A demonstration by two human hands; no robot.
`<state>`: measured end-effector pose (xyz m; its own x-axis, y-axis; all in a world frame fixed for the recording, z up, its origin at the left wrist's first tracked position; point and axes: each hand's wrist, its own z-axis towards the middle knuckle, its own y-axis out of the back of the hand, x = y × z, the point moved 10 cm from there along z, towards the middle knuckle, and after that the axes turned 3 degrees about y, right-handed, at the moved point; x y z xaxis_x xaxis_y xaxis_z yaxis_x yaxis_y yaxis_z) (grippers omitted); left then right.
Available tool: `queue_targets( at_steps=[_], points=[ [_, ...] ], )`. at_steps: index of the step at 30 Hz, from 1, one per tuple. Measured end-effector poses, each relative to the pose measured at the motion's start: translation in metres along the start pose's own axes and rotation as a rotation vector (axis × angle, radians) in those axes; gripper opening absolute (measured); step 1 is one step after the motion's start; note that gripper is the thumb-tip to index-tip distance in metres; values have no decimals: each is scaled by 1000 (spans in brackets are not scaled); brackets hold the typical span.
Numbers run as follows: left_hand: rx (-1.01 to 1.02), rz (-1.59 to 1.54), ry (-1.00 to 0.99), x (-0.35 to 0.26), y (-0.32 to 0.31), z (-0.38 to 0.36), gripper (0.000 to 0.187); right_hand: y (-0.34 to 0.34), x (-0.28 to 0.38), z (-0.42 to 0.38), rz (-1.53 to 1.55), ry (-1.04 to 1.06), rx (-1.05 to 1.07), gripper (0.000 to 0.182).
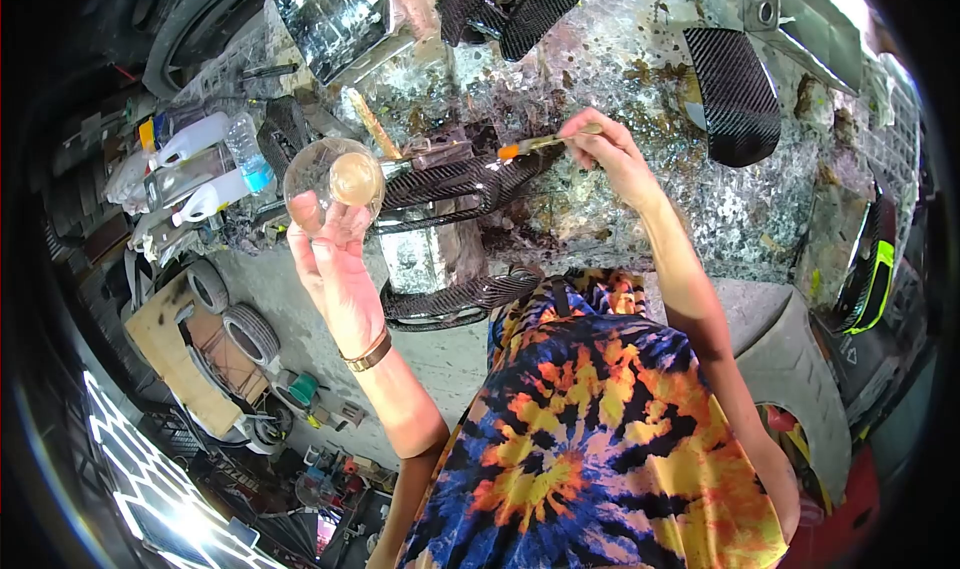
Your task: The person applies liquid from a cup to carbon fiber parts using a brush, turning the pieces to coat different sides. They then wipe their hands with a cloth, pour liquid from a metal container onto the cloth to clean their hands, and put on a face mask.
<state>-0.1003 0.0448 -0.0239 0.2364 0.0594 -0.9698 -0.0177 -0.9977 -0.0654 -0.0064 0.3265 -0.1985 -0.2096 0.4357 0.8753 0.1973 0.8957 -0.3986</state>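
Observation:
My left hand (325, 244) grips a clear plastic cup (305, 169) with an amber liquid at its bottom, held up over the bench edge. Between the fingers of my right hand (607, 149) is a slim paintbrush (535, 146) with orange-tinted bristles. Its tip points left and overlaps the glossy black carbon-fibre part (470, 191) in this view. That long, curved part lies along the near side of the bench, with slots through it. Just behind the cup, a wooden stick (373, 122) stained with yellow leans toward the part.
The bench (620, 69) is heavily spattered. A curved carbon-fibre panel (733, 97) lies to the right, and another carbon piece (512, 9) at the back. Plastic bottles (195, 139) stand left. Below the bench edge hangs a further carbon part (450, 299); tyres (250, 331) lie on the floor.

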Motion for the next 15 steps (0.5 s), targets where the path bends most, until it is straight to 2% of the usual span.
queue_targets(
  at_steps=[5, 8, 9, 14, 15],
  points=[
    [13, -5, -28, -6, -3, 2, 50, 27, -1, -17, -35, -16, -138, 15],
    [0, -56, -63, -10, 7, 2, 43, 10, 21, -11, -64, 50, -154, 16],
    [-9, -59, -62, -11, 9, 2, 40, -6, 26, -1, -16, 111, -43, 16],
    [-54, -55, -40, -10, 24, 0, 45, -120, 52, 42, 2, 172, 258, 15],
    [-61, -61, -33, -9, 25, -1, 46, -131, 55, 47, -41, 233, 260, 14]
  ],
)
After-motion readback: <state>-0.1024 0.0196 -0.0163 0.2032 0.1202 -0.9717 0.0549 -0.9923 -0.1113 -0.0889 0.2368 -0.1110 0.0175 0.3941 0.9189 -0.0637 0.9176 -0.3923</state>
